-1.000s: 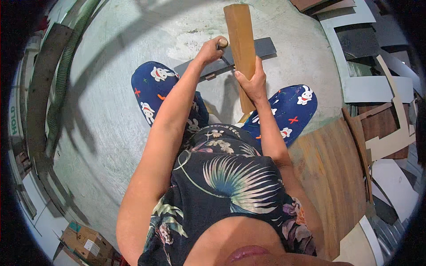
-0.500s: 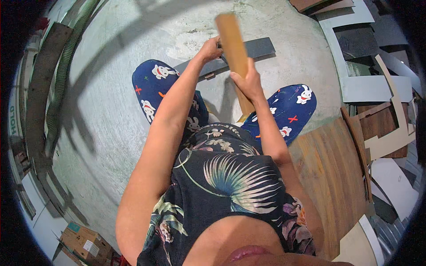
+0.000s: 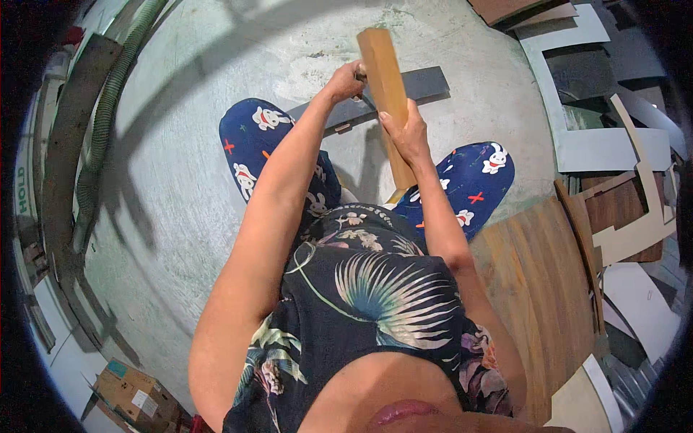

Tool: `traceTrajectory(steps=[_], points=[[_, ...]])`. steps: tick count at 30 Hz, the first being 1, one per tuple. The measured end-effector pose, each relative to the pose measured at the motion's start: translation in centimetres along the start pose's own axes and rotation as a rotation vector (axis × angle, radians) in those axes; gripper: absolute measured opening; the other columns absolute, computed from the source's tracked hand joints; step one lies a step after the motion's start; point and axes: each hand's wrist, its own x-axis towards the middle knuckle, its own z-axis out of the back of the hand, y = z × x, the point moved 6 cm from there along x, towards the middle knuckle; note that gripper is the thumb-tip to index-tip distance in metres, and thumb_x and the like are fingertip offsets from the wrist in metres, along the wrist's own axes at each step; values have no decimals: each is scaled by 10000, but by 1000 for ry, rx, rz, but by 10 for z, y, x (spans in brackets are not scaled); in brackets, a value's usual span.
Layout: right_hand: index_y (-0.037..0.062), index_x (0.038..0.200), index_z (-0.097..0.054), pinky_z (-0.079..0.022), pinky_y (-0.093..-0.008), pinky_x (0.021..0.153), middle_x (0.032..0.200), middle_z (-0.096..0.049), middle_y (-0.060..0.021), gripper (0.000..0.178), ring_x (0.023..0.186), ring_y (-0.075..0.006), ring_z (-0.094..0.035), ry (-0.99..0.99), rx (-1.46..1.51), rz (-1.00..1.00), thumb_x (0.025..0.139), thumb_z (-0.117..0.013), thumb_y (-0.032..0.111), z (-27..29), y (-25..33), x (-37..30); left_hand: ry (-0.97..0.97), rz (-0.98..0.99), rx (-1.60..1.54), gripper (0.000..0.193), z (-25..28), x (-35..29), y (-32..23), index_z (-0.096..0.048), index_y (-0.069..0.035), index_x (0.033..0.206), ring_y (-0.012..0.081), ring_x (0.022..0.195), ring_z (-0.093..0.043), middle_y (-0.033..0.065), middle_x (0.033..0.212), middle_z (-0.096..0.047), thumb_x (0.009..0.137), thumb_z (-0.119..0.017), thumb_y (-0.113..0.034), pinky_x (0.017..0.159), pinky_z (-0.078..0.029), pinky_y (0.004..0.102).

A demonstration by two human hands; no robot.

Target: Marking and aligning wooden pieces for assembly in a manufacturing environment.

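Note:
My right hand (image 3: 409,136) is wrapped round a long, squared wooden bar (image 3: 382,68), which slants from between my knees up past the fingers. Just left of the bar's upper part, my left hand (image 3: 347,81) is closed, its fingers curled round something small and partly metallic that the bar and fingers mostly hide. Beneath both hands, a dark grey flat strip of board (image 3: 427,84) lies crosswise in front of my knees. A small light brown piece (image 3: 343,129) shows along its near edge.
A wood-grained panel (image 3: 520,289) lies beside my right leg. Several board offcuts and a white cut-out sheet (image 3: 613,148) pile up at the right. Along the left run a ribbed hose (image 3: 108,123) and a dark plank (image 3: 68,151). A cardboard box (image 3: 137,395) stands at the lower left.
The wooden bar's upper end has come slightly down and to the right, and it looks less blurred. My left hand stays by the grey board in nearly the same place.

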Motion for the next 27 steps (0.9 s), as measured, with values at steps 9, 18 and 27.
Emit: traceTrajectory(steps=[9, 18, 27], points=[[13, 1152, -504, -522, -459, 811, 1016, -671, -257, 469, 976, -416, -663, 28, -79, -43, 805, -715, 246, -6, 0, 2, 34, -55, -17, 388, -6, 8, 19, -656, -91, 1114, 177, 684, -642, 80, 842, -696, 747, -592, 18, 594, -525, 342], [14, 1144, -478, -528, -456, 791, 1001, -667, -247, 471, 955, -418, -663, -132, 102, 203, 805, -723, 232, 9, 22, -10, -64, -66, -67, 354, -13, 9, 28, -653, -71, 1061, 167, 814, -629, 68, 887, -693, 721, -614, 17, 733, -516, 337], [2, 1106, -534, -523, -424, 802, 977, -673, -209, 422, 925, -323, -679, -96, 121, 75, 807, -719, 236, 6, 0, -4, -92, -49, -152, 326, -1, 4, 36, -649, -53, 998, 128, 697, -618, 51, 849, -673, 723, -808, -129, 603, -521, 318]])
